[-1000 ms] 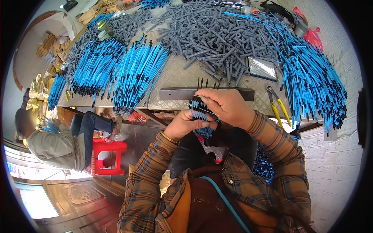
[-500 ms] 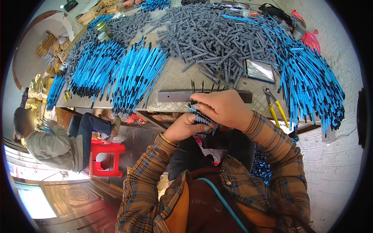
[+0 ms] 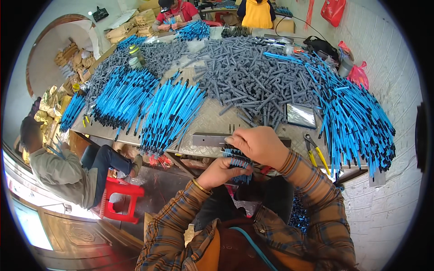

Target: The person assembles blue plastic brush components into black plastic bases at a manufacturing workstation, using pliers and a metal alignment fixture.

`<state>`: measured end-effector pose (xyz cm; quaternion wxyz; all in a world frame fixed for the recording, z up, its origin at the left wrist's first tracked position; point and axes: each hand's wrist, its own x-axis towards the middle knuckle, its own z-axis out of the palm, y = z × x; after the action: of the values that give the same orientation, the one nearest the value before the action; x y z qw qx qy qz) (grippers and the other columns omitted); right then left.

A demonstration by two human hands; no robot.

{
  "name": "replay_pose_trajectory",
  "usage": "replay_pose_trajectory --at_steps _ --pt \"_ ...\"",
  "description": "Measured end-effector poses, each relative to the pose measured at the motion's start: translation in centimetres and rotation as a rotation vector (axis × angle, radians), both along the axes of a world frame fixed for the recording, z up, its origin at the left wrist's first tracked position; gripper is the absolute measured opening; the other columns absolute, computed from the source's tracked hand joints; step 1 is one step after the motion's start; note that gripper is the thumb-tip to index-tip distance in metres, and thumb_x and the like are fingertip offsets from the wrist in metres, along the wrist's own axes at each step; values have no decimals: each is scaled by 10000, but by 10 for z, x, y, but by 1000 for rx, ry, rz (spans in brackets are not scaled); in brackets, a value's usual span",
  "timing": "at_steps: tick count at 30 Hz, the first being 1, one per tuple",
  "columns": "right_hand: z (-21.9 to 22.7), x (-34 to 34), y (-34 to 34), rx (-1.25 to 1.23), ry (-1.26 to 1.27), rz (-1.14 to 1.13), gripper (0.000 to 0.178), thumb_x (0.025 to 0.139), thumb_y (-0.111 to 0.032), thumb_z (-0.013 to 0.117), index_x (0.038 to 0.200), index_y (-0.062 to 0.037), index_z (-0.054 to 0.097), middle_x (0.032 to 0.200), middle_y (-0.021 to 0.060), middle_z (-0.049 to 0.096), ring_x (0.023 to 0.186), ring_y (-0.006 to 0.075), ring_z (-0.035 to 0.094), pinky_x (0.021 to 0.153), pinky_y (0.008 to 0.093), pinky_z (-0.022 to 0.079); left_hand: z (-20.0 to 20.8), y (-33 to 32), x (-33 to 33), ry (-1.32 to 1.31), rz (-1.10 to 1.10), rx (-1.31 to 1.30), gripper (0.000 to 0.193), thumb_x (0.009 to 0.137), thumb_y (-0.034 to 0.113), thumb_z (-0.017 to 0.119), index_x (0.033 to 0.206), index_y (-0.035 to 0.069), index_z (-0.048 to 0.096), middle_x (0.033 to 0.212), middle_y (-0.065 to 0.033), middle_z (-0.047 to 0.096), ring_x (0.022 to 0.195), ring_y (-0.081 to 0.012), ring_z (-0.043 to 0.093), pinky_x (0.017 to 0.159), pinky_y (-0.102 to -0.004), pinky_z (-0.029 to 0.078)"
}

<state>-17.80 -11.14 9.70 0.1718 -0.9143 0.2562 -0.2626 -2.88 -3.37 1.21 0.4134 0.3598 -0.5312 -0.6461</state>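
Note:
My left hand (image 3: 221, 173) is closed around a bundle of thin blue rods with black ends (image 3: 244, 179), held over my lap at the table's front edge. My right hand (image 3: 263, 145) is just above it, thumb and forefinger pinched at the bundle's dark upper ends. What sits between those fingertips is too small to make out. Behind my hands a dark metal bar (image 3: 207, 139) lies along the table edge, partly covered by my right hand. A few thin dark pins (image 3: 233, 128) stand up by the bar.
Grey tubular plastic parts (image 3: 257, 79) are heaped across the table. Blue rods lie in piles at left (image 3: 172, 115) and right (image 3: 357, 122). Yellow-handled pliers (image 3: 318, 153) and a shiny flat case (image 3: 301, 116) are on the right. A seated person (image 3: 68, 167) works at left; others sit beyond the table.
The view has tilted upward, bringing people across the table into sight. My hands have drawn slightly apart, and more of the rod bundle shows below the right hand.

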Motion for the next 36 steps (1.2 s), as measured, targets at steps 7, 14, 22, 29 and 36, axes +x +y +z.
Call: replay_pose_trajectory --at_steps 7,14,22,29,36 --pt "-6 -3 -30 150 -174 120 279 885 -298 511 793 -43 575 538 78 497 479 195 482 458 288 375 0 -9 -5 10 100 -38 140 846 15 553 971 14 616 911 -36 638 877 -112 590 798 -261 472" --pt "-9 -22 -24 745 -283 56 244 887 -253 536 866 -14 580 575 -41 465 546 19 439 470 205 350 0 -9 -3 131 79 -6 150 848 13 549 984 21 612 939 -46 630 874 -114 588 769 -257 480" --pt "-7 -42 -16 578 -92 20 170 854 -195 572 830 -28 547 585 -28 481 538 41 454 489 211 371 -3 -6 -4 128 51 2 189 846 -10 528 1027 -2 584 991 -94 632 960 -191 597 842 -309 473" --pt "-9 -37 -14 230 -121 41 120 851 -142 558 825 -30 523 577 -14 475 504 57 447 476 221 363 -3 -8 -10 53 39 -44 170 862 6 518 1013 23 592 940 -41 621 890 -123 581 777 -268 480" --pt "-12 -30 -24 420 -199 51 88 860 -117 540 868 -31 522 572 -19 467 507 50 445 476 216 362 -5 -11 -3 144 30 -58 195 867 14 508 1053 10 566 954 -67 622 905 -156 593 808 -286 474"
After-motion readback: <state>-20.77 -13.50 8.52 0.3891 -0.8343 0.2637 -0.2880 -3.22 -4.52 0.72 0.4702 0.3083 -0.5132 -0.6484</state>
